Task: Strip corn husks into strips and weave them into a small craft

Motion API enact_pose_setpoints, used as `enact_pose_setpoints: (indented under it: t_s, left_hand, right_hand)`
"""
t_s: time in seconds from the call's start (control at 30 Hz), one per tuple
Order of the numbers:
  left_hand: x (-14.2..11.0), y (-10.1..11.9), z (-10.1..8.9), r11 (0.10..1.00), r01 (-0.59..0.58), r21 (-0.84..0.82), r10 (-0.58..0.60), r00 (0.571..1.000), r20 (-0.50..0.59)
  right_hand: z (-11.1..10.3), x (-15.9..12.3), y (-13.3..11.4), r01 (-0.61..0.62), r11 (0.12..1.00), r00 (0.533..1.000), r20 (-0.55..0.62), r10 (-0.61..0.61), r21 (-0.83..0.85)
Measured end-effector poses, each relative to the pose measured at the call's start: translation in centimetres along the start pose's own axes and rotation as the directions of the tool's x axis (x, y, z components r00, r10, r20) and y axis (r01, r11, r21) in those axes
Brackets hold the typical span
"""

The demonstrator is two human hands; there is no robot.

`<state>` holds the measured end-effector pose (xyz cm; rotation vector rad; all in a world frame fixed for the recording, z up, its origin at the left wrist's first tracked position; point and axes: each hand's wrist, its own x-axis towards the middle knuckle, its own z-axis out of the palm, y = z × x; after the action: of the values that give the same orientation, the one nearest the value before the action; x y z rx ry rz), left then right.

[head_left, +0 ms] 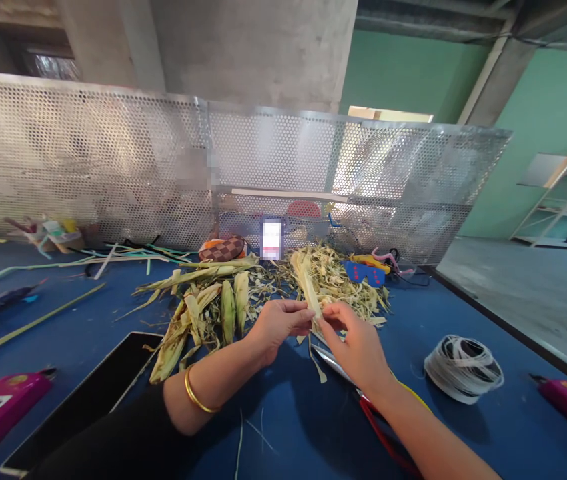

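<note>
Between both hands a pale dried corn husk point(306, 280) stands nearly upright, its lower end pinched. My left hand point(279, 327) is closed, thumb and fingers gripping the husk from the left. From the right, my right hand point(353, 340) pinches the same husk near its lower end; its fingertips are partly hidden. A thin loose strip of husk hangs below the hands. Under my right hand and forearm lie scissors point(331, 362) with red handles, partly covered. Behind the hands is a heap of husk scraps point(338, 273), and to the left a pile of larger husks point(203, 313).
A roll of white cord point(463, 368) sits at right. Magenta power strips point(11, 407) lie at both sides, and a black tray point(88, 393) at front left. Behind stand a checkered pouch point(222, 249), a blurred phone point(271, 240) and a perforated metal screen point(273, 147).
</note>
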<state>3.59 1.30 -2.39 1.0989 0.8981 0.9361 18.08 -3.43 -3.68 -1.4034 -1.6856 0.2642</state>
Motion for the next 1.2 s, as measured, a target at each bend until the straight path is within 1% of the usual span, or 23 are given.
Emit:
enact_pose_setpoints:
  t_s: [0.2,0.33,0.4,0.47,0.57,0.63,0.7,0.8,0.87,1.0,1.07,1.13,1.2]
  left_hand:
    - [0.1,-0.3,0.1,0.999,-0.019,0.027,0.019,1.0,-0.01]
    - [-0.3,-0.2,0.4,0.995,-0.052,0.082,0.055,0.998,-0.037]
    - [-0.4,0.0,0.5,0.992,-0.066,0.105,0.07,0.997,-0.036]
    - [-0.5,0.1,0.5,0.994,-0.052,0.096,0.056,0.998,-0.039]
    - [-0.4,0.2,0.4,1.0,0.016,0.01,-0.015,0.999,-0.047]
    - [-0.3,0.2,0.3,0.997,0.056,-0.044,-0.058,0.998,-0.038]
    - [-0.2,0.1,0.2,0.994,0.083,-0.067,-0.084,0.996,-0.003]
    - [-0.1,-0.1,0.1,0.988,0.118,-0.095,-0.112,0.991,0.07]
    - [-0.1,-0.3,0.0,0.987,0.129,-0.093,-0.121,0.989,0.087]
    - [0.2,-0.9,-0.1,0.995,0.098,-0.009,-0.098,0.995,0.029]
    - [0.5,-1.3,-0.2,0.997,0.079,0.009,-0.079,0.997,0.011]
    - [0.8,-1.6,-0.3,0.997,0.073,0.008,-0.073,0.997,0.011]
    - [1.1,-1.8,-0.5,0.997,0.076,-0.001,-0.076,0.997,0.015]
  right_hand:
    - [0.2,0.0,0.1,-0.002,1.0,1.0,-0.01,0.002,-0.011]
    - [0.3,-0.1,0.3,-0.029,0.998,1.0,0.009,0.029,-0.059]
    - [0.2,0.0,0.5,-0.048,0.998,0.999,0.01,0.049,-0.045]
    - [0.1,0.2,0.6,-0.078,0.997,0.996,-0.029,0.079,0.028]
    - [-0.2,0.5,0.6,-0.152,0.965,0.98,-0.094,0.175,0.214]
    - [-0.3,0.6,0.6,-0.197,0.921,0.967,-0.086,0.238,0.335]
    - [-0.3,0.7,0.6,-0.22,0.887,0.963,-0.058,0.265,0.405]
    - [-0.2,0.7,0.6,-0.215,0.887,0.967,-0.035,0.25,0.409]
    - [-0.1,0.6,0.5,-0.199,0.892,0.974,-0.021,0.227,0.407]
    - [-0.2,0.6,0.2,-0.188,0.87,0.98,0.027,0.198,0.455]
    - [-0.4,0.6,0.0,-0.197,0.849,0.978,0.033,0.207,0.49]
    - [-0.8,0.7,0.0,-0.214,0.826,0.97,0.018,0.24,0.522]
    - [-1.3,0.9,0.2,-0.237,0.789,0.953,-0.024,0.303,0.567]
